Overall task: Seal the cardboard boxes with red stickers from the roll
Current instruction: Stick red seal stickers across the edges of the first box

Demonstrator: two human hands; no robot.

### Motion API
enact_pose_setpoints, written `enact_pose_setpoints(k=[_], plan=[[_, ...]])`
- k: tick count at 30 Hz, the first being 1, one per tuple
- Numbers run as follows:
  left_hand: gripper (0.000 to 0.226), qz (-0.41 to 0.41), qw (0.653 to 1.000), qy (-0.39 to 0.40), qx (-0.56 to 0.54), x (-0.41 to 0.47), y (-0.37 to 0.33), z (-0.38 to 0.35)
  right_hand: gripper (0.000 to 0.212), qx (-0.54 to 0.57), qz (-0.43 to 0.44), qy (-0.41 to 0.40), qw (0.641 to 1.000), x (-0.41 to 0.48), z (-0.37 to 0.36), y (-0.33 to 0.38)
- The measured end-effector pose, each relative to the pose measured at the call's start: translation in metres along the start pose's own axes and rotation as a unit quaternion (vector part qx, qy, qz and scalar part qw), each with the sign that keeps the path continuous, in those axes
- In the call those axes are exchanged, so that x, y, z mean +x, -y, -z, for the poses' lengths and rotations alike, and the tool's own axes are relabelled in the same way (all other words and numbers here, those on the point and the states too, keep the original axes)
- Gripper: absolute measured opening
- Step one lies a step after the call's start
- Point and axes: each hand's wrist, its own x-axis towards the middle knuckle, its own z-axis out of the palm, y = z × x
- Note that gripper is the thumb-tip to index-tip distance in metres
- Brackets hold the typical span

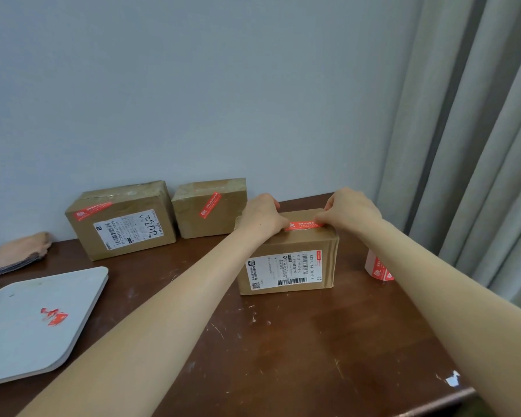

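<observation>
A cardboard box (286, 266) with a white shipping label stands on the dark wooden table (283, 341). A red sticker (303, 225) lies along its top front edge. My left hand (262, 216) pinches the sticker's left end and my right hand (351, 213) pinches its right end, both resting on the box top. The roll of red stickers (376, 267) stands to the right of the box, partly hidden by my right forearm. Two other boxes lean against the wall, a larger one (121, 221) and a smaller one (209, 207), each with a red sticker on it.
A pale grey tray (18, 341) at the left holds crumpled red sticker scraps (54, 316). A folded cloth item (15, 254) lies at the far left by the wall. Grey curtains (478, 145) hang at the right. The table's front right edge runs near my right arm.
</observation>
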Motion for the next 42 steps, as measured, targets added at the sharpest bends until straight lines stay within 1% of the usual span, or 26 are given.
enact_pose_setpoints(k=[4, 5, 8, 9, 11, 15, 18, 21, 23, 25, 27, 29, 33, 34, 37, 39, 42], plan=[[0.03, -0.004, 1.0, 0.002, 0.027, 0.001, -0.001, 0.0, 0.023, 0.0, 0.003, -0.002, 1.0, -0.002, 0.0, 0.001], [0.029, -0.005, 0.999, 0.0, 0.032, 0.001, -0.001, 0.0, 0.023, 0.001, 0.003, -0.002, 1.0, -0.002, 0.0, 0.001], [0.046, -0.011, 0.999, -0.005, 0.031, 0.002, -0.001, 0.0, 0.024, 0.006, -0.003, -0.002, 1.0, -0.002, 0.0, 0.001], [0.048, -0.013, 0.999, -0.007, 0.03, 0.002, 0.0, 0.0, 0.025, 0.006, -0.005, -0.002, 1.0, -0.002, 0.0, 0.001], [0.048, -0.014, 0.999, -0.009, 0.032, 0.002, 0.001, 0.0, 0.025, 0.005, -0.007, 0.0, 1.0, -0.001, 0.0, 0.001], [0.039, -0.031, 0.999, -0.007, 0.044, 0.0, 0.003, -0.001, 0.025, 0.002, -0.009, 0.009, 1.0, 0.002, 0.001, 0.001], [0.034, -0.083, 0.993, -0.023, 0.075, -0.006, 0.007, -0.002, 0.027, 0.004, -0.005, 0.007, 1.0, 0.003, 0.0, 0.0], [0.037, -0.176, 0.977, -0.041, 0.115, -0.011, 0.015, -0.005, 0.029, 0.004, -0.007, 0.012, 1.0, 0.004, 0.001, -0.001], [0.043, -0.239, 0.96, -0.021, 0.145, -0.013, 0.021, -0.01, 0.035, 0.006, -0.01, 0.017, 1.0, 0.004, 0.002, -0.002], [0.046, -0.263, 0.946, 0.001, 0.19, -0.014, 0.023, -0.012, 0.04, 0.01, -0.01, 0.028, 1.0, 0.004, 0.004, -0.003], [0.044, -0.255, 0.94, 0.003, 0.228, -0.016, 0.024, -0.011, 0.04, 0.01, -0.013, 0.035, 0.999, 0.005, 0.004, -0.006], [0.042, -0.24, 0.94, 0.001, 0.242, -0.017, 0.026, -0.008, 0.036, 0.025, -0.019, 0.04, 0.999, 0.004, 0.004, -0.01], [0.038, -0.223, 0.951, -0.017, 0.212, -0.022, 0.031, -0.005, 0.025, 0.071, -0.028, 0.07, 0.995, 0.002, 0.002, -0.012], [0.037, -0.218, 0.955, -0.024, 0.201, -0.023, 0.032, -0.006, 0.026, 0.074, -0.029, 0.071, 0.994, 0.002, 0.001, -0.012], [0.036, -0.221, 0.955, -0.05, 0.193, -0.026, 0.035, -0.008, 0.032, 0.07, -0.025, 0.067, 0.995, 0.003, 0.001, -0.014], [0.037, -0.229, 0.951, -0.056, 0.2, -0.027, 0.036, -0.009, 0.038, 0.056, -0.017, 0.048, 0.997, 0.003, 0.0, -0.013], [0.052, -0.235, 0.935, -0.037, 0.263, -0.03, 0.032, -0.012, 0.048, 0.029, -0.006, 0.037, 0.999, -0.001, -0.006, -0.007]])
